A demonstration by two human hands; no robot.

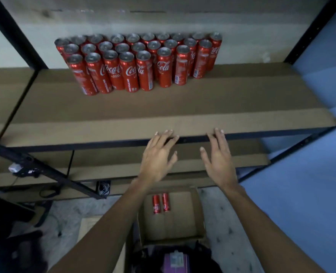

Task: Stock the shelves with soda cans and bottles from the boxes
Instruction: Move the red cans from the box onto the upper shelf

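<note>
Several tall red cola cans [139, 62] stand in rows at the back of a brown shelf board [163, 107]. On the floor below, an open cardboard box [199, 213] holds two red cans [161, 202] lying side by side at its far end. My left hand [158, 156] and my right hand [218, 156] hover with spread fingers in front of the shelf's front edge, above the box. Both hands hold nothing.
Black metal uprights [15, 30] frame the shelf left and right. A lower shelf board [202, 162] lies beneath. A blue wall [311, 184] is at the right. Cables and a dark frame [45, 172] sit at the left. A purple item [176, 261] lies at the bottom edge.
</note>
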